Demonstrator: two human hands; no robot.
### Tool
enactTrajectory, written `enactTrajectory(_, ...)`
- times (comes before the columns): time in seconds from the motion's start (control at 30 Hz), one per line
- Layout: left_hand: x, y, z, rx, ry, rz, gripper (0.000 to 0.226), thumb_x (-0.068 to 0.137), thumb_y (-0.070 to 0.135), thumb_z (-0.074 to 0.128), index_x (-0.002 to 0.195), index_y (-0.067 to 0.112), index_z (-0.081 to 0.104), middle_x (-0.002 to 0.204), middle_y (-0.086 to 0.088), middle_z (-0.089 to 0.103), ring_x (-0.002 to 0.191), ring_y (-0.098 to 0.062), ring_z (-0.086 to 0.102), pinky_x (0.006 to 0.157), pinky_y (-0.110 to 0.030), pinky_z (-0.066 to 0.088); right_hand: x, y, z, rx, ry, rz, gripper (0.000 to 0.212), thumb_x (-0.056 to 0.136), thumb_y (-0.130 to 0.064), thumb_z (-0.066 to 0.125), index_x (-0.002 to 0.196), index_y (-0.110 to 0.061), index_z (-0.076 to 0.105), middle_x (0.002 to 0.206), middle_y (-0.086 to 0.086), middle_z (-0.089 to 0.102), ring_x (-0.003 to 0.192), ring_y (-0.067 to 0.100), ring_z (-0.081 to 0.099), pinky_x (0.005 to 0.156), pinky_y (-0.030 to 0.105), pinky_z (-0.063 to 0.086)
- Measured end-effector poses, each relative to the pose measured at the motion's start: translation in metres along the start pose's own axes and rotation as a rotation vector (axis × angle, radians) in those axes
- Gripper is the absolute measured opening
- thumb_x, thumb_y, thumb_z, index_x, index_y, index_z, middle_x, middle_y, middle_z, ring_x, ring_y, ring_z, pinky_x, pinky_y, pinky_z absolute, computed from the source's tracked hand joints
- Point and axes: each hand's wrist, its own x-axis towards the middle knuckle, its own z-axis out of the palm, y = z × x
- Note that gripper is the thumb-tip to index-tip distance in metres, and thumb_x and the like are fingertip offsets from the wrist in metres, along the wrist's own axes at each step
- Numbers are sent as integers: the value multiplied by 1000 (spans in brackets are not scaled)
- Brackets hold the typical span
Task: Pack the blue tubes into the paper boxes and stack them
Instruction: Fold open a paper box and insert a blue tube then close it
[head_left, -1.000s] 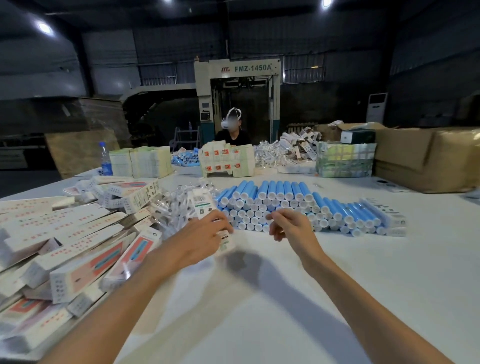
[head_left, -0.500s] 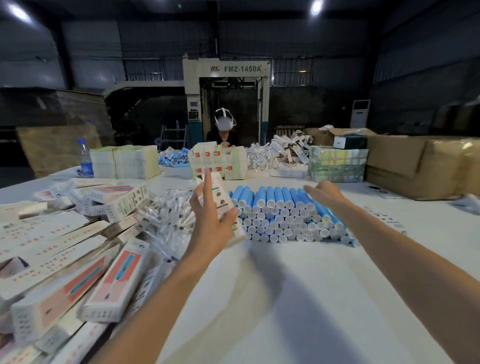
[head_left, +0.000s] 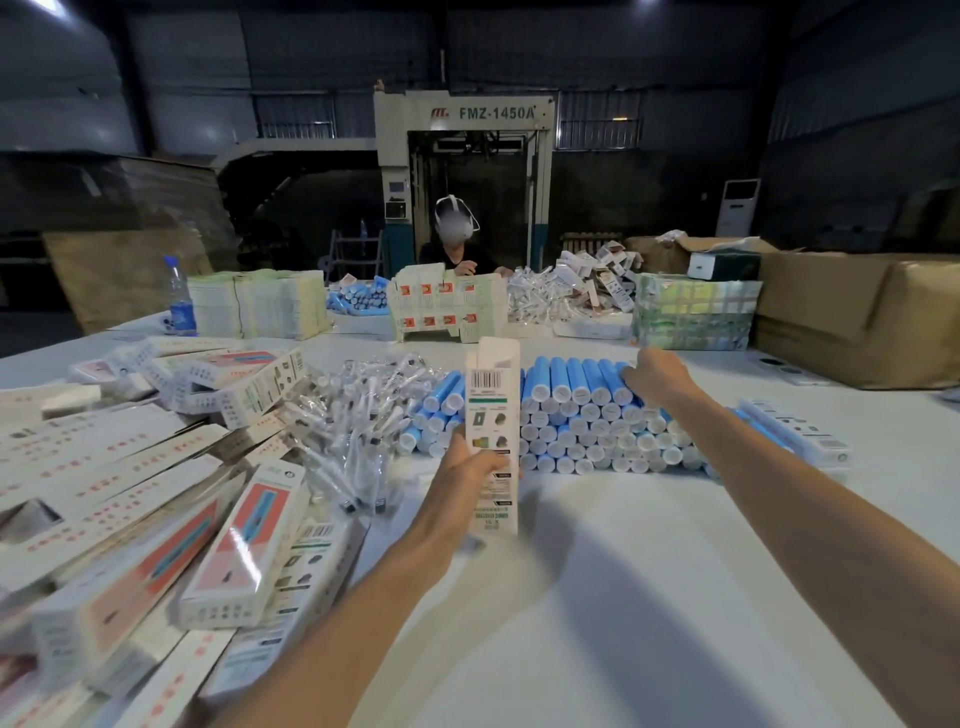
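Observation:
My left hand grips a long white paper box and holds it upright, its open top flap pointing up, in front of the stack of blue tubes. The tubes lie in rows with white caps facing me. My right hand reaches over the top row at the stack's right side, fingers curled down onto a tube; whether it has hold of one is hidden. Finished and flat boxes are heaped on the left of the white table.
A pile of clear-wrapped small parts lies between the box heap and the tubes. A packed box lies right of the stack. Across the table a person sits behind stacked cartons; a water bottle and large cardboard boxes stand at the far edges.
My left hand has raised the box from lying near the table to upright. My right hand has moved from near my body out onto the top row of tubes.

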Motion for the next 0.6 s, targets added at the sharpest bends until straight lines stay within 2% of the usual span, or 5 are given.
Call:
enactTrajectory(0.23, 1, -10, 0, -31, -40, -41, 26, 109, 43, 55, 134, 42, 59, 116, 6, 80, 108, -15, 77, 91, -38, 57, -18, 11, -16, 404, 147, 80, 24, 107, -16, 44, 90, -1, 50, 79, 13, 50, 77, 29, 48, 59, 37, 32)
enactTrajectory(0.3, 1, -12, 4, -20, -49, -58, 22, 110, 35, 55, 132, 35, 58, 115, 6, 80, 105, -14, 78, 77, -28, 61, -37, 10, -23, 761, 191, 33, 16, 107, -15, 47, 120, -5, 50, 92, 8, 55, 78, 21, 54, 57, 31, 40)
enactTrajectory(0.33, 0, -13, 6, -13, -56, -62, 20, 110, 33, 57, 130, 32, 58, 115, 6, 80, 106, -15, 78, 76, -28, 62, -50, 8, -27, 968, 183, -29, 30, 108, -16, 49, 136, -9, 41, 106, 8, 58, 84, 16, 60, 62, 27, 48)
enactTrajectory(0.43, -2, -17, 11, 12, -55, -23, 30, 103, 34, 70, 130, 25, 61, 125, -2, 77, 113, -24, 76, 94, -49, 62, -85, -7, -36, 1352, 116, -275, 56, 105, -11, 58, 147, -21, 22, 120, 15, 63, 104, 20, 72, 79, 27, 61)
enactTrajectory(0.6, -7, -14, 16, -33, -65, 20, 58, 84, 43, 86, 132, 18, 64, 122, -6, 78, 112, -33, 76, 101, -61, 58, -113, -41, -42, 1315, 79, -476, 91, 100, -5, 64, 161, -29, 1, 115, 22, 65, 106, 27, 74, 86, 38, 64)
